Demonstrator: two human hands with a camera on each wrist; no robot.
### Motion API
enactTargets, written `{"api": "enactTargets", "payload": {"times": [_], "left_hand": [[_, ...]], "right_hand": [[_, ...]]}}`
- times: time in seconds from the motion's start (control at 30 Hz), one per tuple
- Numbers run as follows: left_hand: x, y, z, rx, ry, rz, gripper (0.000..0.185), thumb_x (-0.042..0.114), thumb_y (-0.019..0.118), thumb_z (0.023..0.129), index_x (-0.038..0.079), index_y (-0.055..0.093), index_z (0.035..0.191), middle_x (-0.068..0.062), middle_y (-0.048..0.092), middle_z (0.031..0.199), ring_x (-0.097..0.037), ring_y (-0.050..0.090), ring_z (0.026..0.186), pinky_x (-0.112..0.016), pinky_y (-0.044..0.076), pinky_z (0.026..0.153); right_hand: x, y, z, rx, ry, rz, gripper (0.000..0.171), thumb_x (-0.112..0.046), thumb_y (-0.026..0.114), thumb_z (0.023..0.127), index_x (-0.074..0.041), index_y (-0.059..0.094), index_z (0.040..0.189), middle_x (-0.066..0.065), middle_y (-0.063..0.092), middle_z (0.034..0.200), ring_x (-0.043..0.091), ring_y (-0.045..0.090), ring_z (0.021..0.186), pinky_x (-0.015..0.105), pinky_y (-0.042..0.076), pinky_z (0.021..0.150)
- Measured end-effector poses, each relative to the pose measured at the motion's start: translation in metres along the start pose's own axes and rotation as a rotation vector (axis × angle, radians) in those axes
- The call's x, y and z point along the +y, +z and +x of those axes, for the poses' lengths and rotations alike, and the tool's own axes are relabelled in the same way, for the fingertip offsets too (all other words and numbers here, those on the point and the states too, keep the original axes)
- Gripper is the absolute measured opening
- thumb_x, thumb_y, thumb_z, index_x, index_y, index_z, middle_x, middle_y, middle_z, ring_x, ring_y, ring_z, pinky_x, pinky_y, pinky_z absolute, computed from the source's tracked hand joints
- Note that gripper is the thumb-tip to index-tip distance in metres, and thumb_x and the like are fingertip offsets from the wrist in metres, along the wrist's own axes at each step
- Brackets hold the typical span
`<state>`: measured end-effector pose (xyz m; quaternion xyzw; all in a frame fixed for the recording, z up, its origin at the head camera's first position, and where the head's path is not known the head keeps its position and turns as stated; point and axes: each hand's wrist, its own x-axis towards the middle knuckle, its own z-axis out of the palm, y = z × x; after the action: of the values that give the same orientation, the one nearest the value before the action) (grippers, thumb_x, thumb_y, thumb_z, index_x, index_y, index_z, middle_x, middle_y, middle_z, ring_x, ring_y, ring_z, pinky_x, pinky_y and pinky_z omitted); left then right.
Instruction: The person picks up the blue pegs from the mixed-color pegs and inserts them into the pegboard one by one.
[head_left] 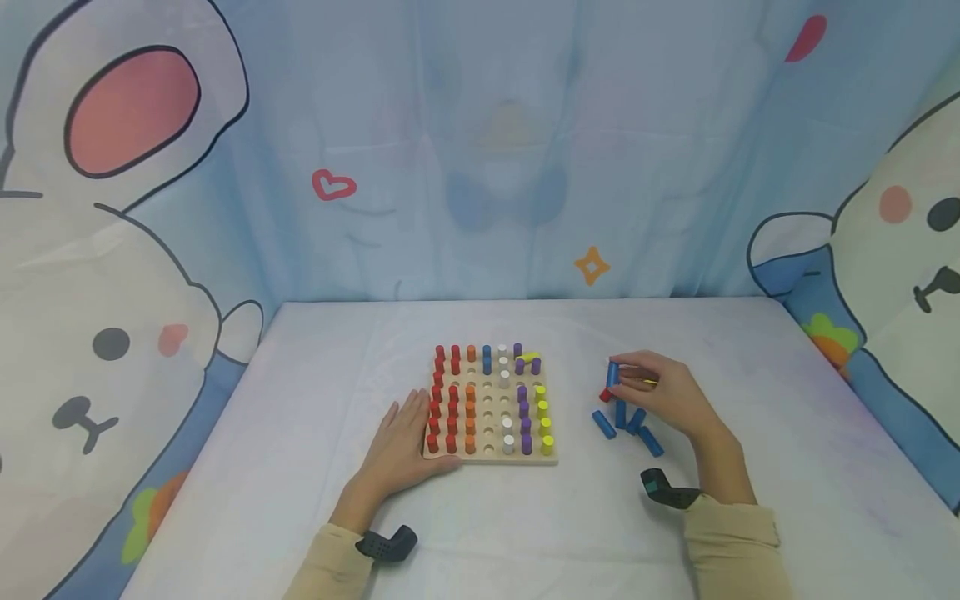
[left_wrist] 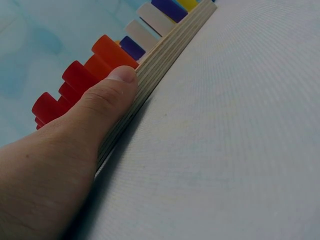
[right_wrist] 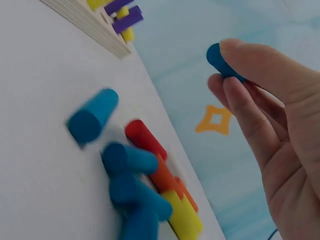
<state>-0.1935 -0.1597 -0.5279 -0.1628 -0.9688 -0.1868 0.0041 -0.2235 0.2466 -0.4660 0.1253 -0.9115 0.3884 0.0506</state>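
My left hand (head_left: 401,442) rests against the near left corner of a wooden pegboard (head_left: 517,459), fingers straight along its side. In the left wrist view the thumb (left_wrist: 112,92) lies on the front edge. Red, orange, blue, white, purple and yellow pegs stand in rows, with bare holes in between. One yellow peg (head_left: 529,357) lies tilted across the far right corner. Right of the board, my right hand (head_left: 667,392) pinches a blue peg (right_wrist: 220,60) between thumb and fingertips, raised above the loose pegs.
Several loose blue pegs (head_left: 603,424) lie on the white table (head_left: 300,417) below the right hand. A red peg (right_wrist: 144,137), orange pegs (right_wrist: 165,174) and yellow pegs (right_wrist: 180,217) lie beside them. A printed blue curtain (head_left: 510,233) hangs behind the table.
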Motion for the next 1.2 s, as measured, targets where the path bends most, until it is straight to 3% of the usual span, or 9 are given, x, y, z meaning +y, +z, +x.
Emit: {"api": "enactTargets", "payload": {"times": [0.23, 0.77, 1.2], "left_hand": [[0.000, 0.000, 0.000, -0.001, -0.005, 0.000, 0.115, 0.084, 0.049, 0.070, 0.010, 0.017, 0.153, -0.004, 0.020, 0.159, -0.018, 0.012, 0.149, -0.045, 0.009, 0.121], [0.000, -0.001, 0.001, -0.014, -0.006, 0.007, 0.116, 0.084, 0.049, 0.070, 0.009, 0.016, 0.153, -0.004, 0.019, 0.159, -0.018, 0.011, 0.149, -0.044, 0.009, 0.122], [-0.001, 0.000, 0.003, -0.013, 0.000, 0.014, 0.116, 0.084, 0.049, 0.070, 0.009, 0.017, 0.153, -0.004, 0.019, 0.159, -0.018, 0.011, 0.149, -0.043, 0.009, 0.122]], "right_hand": [[-0.012, 0.019, 0.010, 0.055, -0.080, 0.054, 0.047, -0.017, 0.073, 0.084, -0.004, 0.058, 0.126, 0.015, 0.060, 0.121, 0.034, 0.064, 0.108, 0.034, 0.054, 0.084], [-0.039, 0.052, 0.024, 0.089, -0.005, 0.047, 0.051, -0.018, 0.072, 0.085, -0.009, 0.054, 0.133, 0.012, 0.056, 0.125, 0.030, 0.062, 0.112, 0.035, 0.053, 0.087], [-0.059, 0.067, 0.030, 0.067, -0.044, 0.097, 0.051, -0.023, 0.072, 0.085, -0.012, 0.055, 0.132, 0.009, 0.055, 0.122, 0.027, 0.062, 0.112, 0.033, 0.055, 0.087]]}}
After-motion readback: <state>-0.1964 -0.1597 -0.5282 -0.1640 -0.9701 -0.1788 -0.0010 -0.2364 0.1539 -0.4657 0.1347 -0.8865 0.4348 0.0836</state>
